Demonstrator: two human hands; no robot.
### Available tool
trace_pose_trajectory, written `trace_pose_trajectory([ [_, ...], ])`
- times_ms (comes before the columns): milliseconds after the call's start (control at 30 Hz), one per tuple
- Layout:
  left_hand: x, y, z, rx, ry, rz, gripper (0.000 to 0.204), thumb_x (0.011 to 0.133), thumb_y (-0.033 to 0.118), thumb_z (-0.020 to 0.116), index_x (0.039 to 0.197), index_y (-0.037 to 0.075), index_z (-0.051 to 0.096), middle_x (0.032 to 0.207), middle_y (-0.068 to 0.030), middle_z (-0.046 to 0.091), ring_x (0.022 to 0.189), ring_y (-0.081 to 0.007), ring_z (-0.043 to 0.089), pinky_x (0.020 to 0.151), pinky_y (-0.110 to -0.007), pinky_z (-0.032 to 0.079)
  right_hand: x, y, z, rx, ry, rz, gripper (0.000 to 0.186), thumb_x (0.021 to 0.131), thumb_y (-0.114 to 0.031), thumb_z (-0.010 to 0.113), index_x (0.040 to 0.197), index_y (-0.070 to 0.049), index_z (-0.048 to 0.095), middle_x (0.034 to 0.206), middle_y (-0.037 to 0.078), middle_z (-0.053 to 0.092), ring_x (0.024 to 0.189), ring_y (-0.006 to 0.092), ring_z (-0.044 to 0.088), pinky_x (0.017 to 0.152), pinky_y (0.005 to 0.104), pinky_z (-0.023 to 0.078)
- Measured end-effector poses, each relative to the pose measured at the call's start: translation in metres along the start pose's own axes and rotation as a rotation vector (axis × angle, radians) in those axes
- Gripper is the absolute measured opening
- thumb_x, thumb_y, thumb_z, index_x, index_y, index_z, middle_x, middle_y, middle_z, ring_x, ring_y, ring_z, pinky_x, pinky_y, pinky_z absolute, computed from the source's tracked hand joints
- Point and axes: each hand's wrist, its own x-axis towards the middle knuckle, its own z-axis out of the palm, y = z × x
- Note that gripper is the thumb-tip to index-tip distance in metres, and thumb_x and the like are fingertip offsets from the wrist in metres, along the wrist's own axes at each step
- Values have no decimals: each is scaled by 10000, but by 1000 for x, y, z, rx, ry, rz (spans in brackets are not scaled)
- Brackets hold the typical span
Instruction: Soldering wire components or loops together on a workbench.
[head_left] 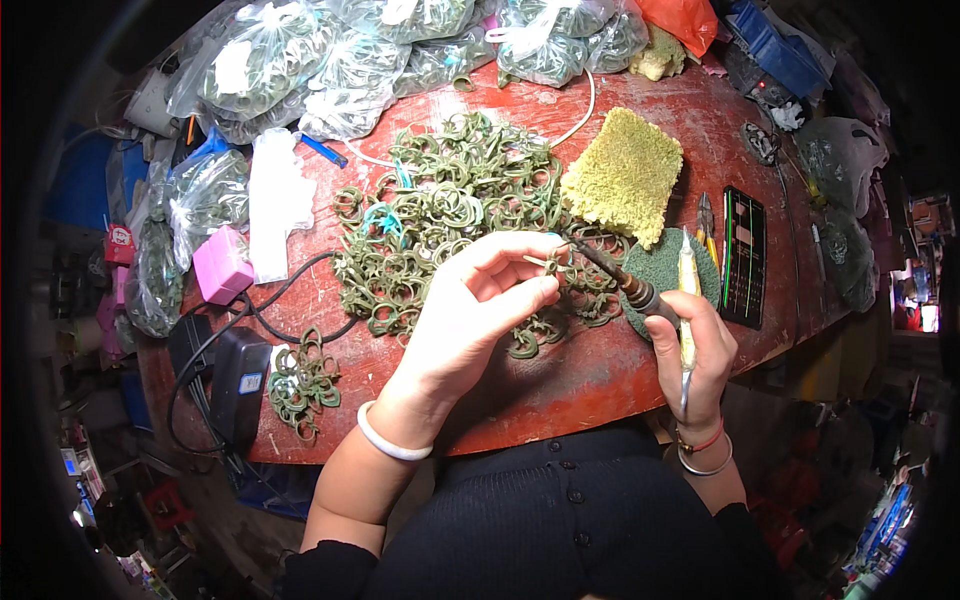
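Observation:
My left hand (455, 310) pinches a small green ring-like piece (549, 263) between thumb and fingers, in front of a big heap of similar green rings (460, 205). My right hand (702, 350) is closed around a soldering-iron-like tool (640, 294) with a dark shaft. Its tip points left and reaches the piece at my left fingertips; whether they touch I cannot tell. A slim yellowish pen-shaped tool (688, 275) also sits in my right hand, point upward. Under these tools lies a round green pad (648, 265).
A yellow sponge block (625, 175), pliers (706, 215) and a black phone-like device (742, 255) lie at the right. Clear bags of green pieces (270, 65) line the back. At the left are a pink box (223, 265), a black box with cables (240, 385) and a smaller ring pile (305, 388).

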Motion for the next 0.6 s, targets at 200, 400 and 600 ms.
trace_pose_trajectory([
  [200,1,4,0,-75,-33,-39,323,893,19,630,1212,-10,591,1179,-134,642,1011,-181,637,890,-292,521,-5,1,-2,21,40,96,192,866,-104,731,966,16,619,840,130,651,728,259,640,683,329,505],
  [400,2,7,0,-194,-54,-78,330,909,25,562,1230,-53,565,1196,-173,631,1031,-202,636,906,-302,527,-4,1,-4,18,38,110,195,868,-104,730,973,19,622,849,132,654,738,260,641,693,328,505],
  [600,2,7,-2,-260,-47,-117,404,876,46,531,1254,-96,527,1233,-208,599,1065,-229,630,960,-323,519,1,-1,-6,-12,64,104,192,862,-89,732,975,21,621,846,137,650,734,261,639,684,332,501],
])
